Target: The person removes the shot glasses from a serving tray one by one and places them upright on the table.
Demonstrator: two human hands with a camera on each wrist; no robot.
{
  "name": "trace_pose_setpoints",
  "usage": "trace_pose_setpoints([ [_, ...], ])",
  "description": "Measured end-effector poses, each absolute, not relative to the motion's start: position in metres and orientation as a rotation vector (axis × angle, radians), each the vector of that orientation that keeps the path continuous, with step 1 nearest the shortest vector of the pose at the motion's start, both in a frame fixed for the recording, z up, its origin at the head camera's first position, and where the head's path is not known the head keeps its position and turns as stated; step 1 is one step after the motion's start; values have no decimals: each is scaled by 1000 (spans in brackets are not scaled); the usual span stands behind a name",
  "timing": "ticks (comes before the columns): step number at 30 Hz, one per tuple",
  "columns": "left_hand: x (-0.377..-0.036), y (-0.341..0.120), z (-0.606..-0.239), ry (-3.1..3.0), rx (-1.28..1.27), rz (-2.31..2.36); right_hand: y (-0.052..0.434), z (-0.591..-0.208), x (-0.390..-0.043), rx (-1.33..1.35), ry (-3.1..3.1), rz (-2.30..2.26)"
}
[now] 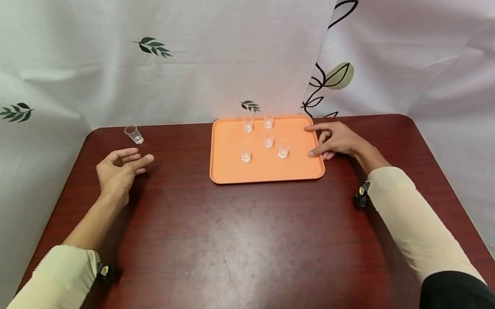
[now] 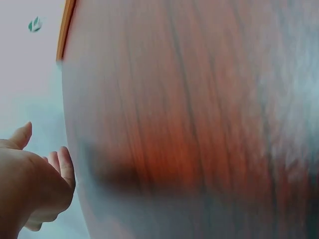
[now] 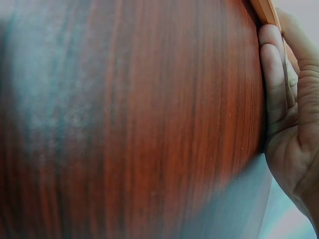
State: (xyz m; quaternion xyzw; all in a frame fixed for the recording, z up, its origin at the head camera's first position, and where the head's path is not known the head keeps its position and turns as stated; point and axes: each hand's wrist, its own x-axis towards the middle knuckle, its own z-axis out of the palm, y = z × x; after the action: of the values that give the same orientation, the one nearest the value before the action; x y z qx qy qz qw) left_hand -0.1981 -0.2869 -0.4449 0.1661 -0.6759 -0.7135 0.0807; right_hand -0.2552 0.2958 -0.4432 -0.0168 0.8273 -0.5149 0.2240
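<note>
An orange tray [image 1: 267,177] lies on the dark red table [image 1: 243,260] at the middle back. Several small clear cups stand on it, among them one at the back [image 1: 248,123] and one at the front [image 1: 245,152]. One more clear cup [image 1: 134,134] stands alone near the table's far left corner. My left hand [image 1: 127,163] hovers just in front of that cup with relaxed fingers and holds nothing; its fingers [image 2: 62,164] show in the left wrist view. My right hand [image 1: 328,140] touches the tray's right rim with straight fingers [image 3: 271,74] laid against the tray's edge [image 3: 264,10].
White cloth with leaf prints [image 1: 151,46] hangs close behind and beside the table. The table's edges are near both forearms. Both wrist views are blurred and show mostly table top [image 2: 199,124].
</note>
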Motion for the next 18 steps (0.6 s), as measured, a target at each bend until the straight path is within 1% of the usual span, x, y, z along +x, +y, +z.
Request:
trace_pose_setpoints([
  [4,-194,-273,-443,-2064,419,-2143,295,-439,-253,-43,2273,-1422],
  [11,-198,-242,-441,-2118,256,-2182,296,-440,-253,-45,2270,-1418],
  [18,-201,-206,-440,-2267,105,-2075,294,-440,-254,-35,2275,-1416],
])
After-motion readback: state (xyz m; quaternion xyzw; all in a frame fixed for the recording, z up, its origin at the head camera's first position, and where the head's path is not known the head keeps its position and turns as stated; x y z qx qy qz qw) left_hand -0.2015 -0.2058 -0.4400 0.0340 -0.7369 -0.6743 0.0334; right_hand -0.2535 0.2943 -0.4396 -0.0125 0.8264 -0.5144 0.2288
